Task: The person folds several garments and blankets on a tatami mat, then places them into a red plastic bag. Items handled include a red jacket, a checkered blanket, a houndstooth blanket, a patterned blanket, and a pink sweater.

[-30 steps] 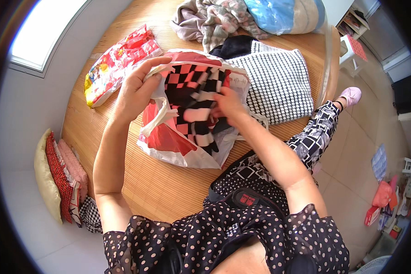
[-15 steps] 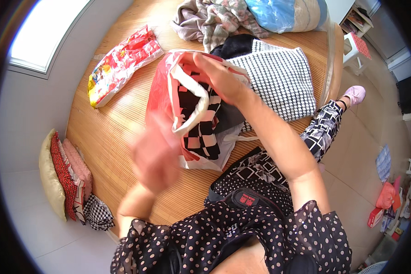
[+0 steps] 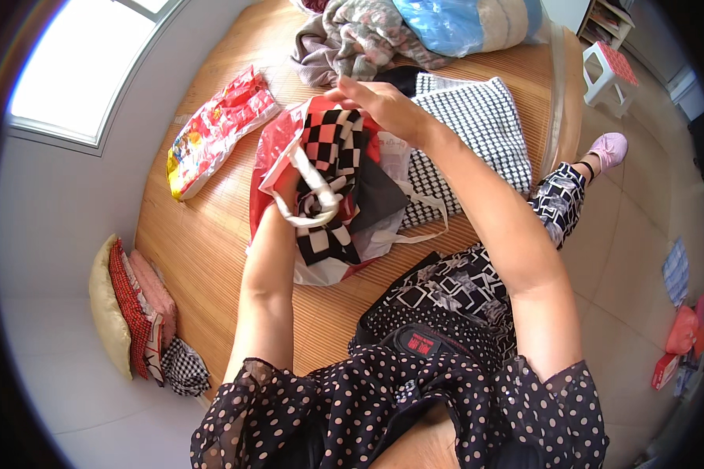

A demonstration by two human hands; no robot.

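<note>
A red and white plastic bag (image 3: 267, 160) stands on the woven mat in front of me, mouth open. A black, white and red checked cloth (image 3: 332, 144) and a dark cloth (image 3: 375, 195) sit inside it. My right hand (image 3: 383, 105) grips the bag's upper rim and holds it up. My left hand (image 3: 285, 195) is pushed into the bag from below; a white handle (image 3: 314, 187) loops over the wrist and the fingers are hidden among the cloth.
A black-and-white patterned textile (image 3: 477, 125) lies right of the bag, a red printed packet (image 3: 215, 129) to its left. Crumpled blankets (image 3: 368, 31) and a blue sack (image 3: 454, 19) lie beyond. Cushions (image 3: 129, 305) lean by the wall; a small stool (image 3: 610, 66) stands on the floor.
Both hands were at the bag's mouth. The left hand then swung down and is now pushed inside the bag, while the right hand has lifted the rim.
</note>
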